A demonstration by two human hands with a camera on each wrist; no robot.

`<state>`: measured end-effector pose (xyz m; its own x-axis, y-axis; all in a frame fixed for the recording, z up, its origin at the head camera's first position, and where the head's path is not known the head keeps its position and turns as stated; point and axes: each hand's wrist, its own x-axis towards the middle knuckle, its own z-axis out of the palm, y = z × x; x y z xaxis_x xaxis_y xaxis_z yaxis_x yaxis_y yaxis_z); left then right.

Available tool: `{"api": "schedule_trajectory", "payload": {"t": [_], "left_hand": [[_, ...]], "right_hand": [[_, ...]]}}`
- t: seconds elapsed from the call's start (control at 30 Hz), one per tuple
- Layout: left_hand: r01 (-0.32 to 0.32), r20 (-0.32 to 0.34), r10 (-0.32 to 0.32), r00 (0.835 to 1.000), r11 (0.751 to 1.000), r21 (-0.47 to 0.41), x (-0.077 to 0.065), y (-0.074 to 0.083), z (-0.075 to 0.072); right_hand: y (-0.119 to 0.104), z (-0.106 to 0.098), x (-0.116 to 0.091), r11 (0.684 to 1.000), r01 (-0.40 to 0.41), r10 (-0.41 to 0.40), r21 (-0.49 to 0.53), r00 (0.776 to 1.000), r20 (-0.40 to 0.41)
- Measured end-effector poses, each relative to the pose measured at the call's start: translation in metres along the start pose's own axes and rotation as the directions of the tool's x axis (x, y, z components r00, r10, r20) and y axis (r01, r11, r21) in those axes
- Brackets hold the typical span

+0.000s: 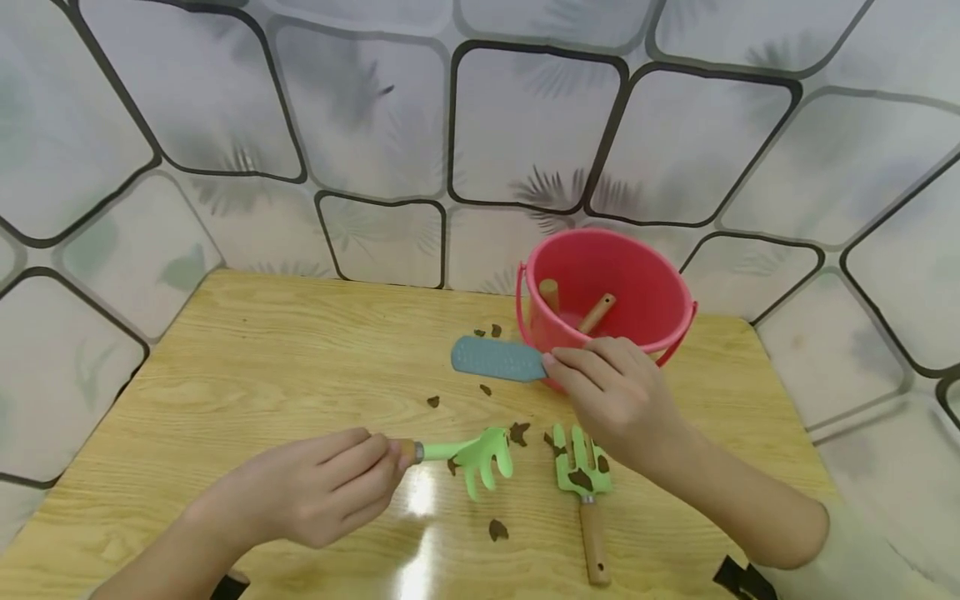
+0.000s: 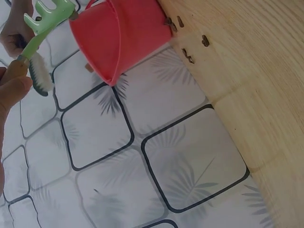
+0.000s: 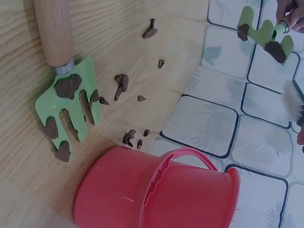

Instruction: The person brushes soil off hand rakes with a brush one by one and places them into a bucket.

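Note:
My left hand (image 1: 322,487) grips the wooden handle of a green hand rake (image 1: 480,457), its curved tines pointing right over the table. Brown clods stick to the rake tines (image 3: 274,50) in the right wrist view. Pinched in my right hand (image 1: 618,404) is a blue-green brush (image 1: 498,358), held level in front of the bucket. White bristles of the brush (image 2: 40,76) show in the left wrist view. Below the right hand, a green hand fork (image 1: 594,537) lies on the table, tines away from me, with brown clods on its head (image 3: 69,92).
A pink bucket (image 1: 645,287) stands at the back right, two wooden handles (image 1: 597,313) inside it. Several brown crumbs (image 1: 498,530) are scattered over the wooden table (image 1: 300,358). A patterned wall covering (image 1: 375,117) rises behind and at both sides.

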<state>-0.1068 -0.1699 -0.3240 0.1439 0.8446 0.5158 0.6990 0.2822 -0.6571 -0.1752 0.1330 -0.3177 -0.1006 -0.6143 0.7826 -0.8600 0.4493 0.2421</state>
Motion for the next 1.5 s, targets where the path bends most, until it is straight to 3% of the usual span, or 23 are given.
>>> {"api": "schedule_trajectory", "payload": {"t": [0.17, 0.37, 0.43, 0.57, 0.7, 0.87, 0.93, 1.0, 1.13, 1.33, 1.5], "left_hand": [[0.0, 0.008, 0.0, 1.0, 1.0, 0.006, -0.005, 0.003, 0.0], [0.025, 0.001, -0.025, 1.0, 1.0, -0.017, -0.009, 0.006, 0.001], [0.032, 0.007, -0.032, 0.999, 0.999, -0.019, -0.011, 0.006, 0.001], [0.035, 0.03, -0.034, 0.999, 0.999, -0.016, -0.012, 0.006, 0.002], [0.022, 0.048, -0.02, 0.999, 0.999, -0.041, -0.01, 0.003, 0.004], [-0.015, 0.1, 0.024, 0.995, 0.996, -0.087, -0.006, 0.0, 0.005], [-0.037, 0.137, 0.051, 0.989, 0.994, -0.1, -0.007, 0.0, 0.006], [-0.065, 0.175, 0.082, 0.981, 0.993, -0.101, -0.007, -0.001, 0.008], [-0.099, 0.236, 0.12, 0.964, 0.99, -0.098, -0.008, -0.004, 0.01], [-0.137, 0.258, 0.159, 0.953, 0.986, -0.1, -0.009, -0.006, 0.013], [-0.145, 0.24, 0.175, 0.955, 0.98, -0.139, -0.009, -0.002, 0.017]], "right_hand": [[-0.006, -0.002, -0.001, 1.0, 0.012, -0.011, 0.012, 0.999, -0.05], [-0.007, -0.002, -0.005, 1.0, 0.025, -0.024, 0.019, 0.998, -0.055], [-0.007, -0.003, -0.007, 0.999, 0.037, -0.036, 0.025, 0.999, -0.033], [-0.004, -0.004, -0.012, 0.99, 0.139, -0.14, 0.041, 0.989, 0.041], [0.0, -0.008, -0.009, 0.96, 0.271, -0.278, 0.064, 0.944, 0.175], [0.005, -0.008, 0.0, 0.933, 0.322, -0.359, 0.159, 0.847, 0.393], [0.008, -0.005, 0.002, 0.933, 0.29, -0.355, 0.212, 0.837, 0.416], [0.01, -0.004, 0.003, 0.931, 0.251, -0.345, 0.266, 0.843, 0.412], [0.01, -0.001, 0.004, 0.917, 0.257, -0.368, 0.305, 0.841, 0.397], [0.009, 0.008, 0.002, 0.902, 0.393, -0.429, 0.18, 0.765, 0.48], [0.008, 0.015, 0.002, 0.897, 0.397, -0.437, 0.194, 0.731, 0.524]]}}
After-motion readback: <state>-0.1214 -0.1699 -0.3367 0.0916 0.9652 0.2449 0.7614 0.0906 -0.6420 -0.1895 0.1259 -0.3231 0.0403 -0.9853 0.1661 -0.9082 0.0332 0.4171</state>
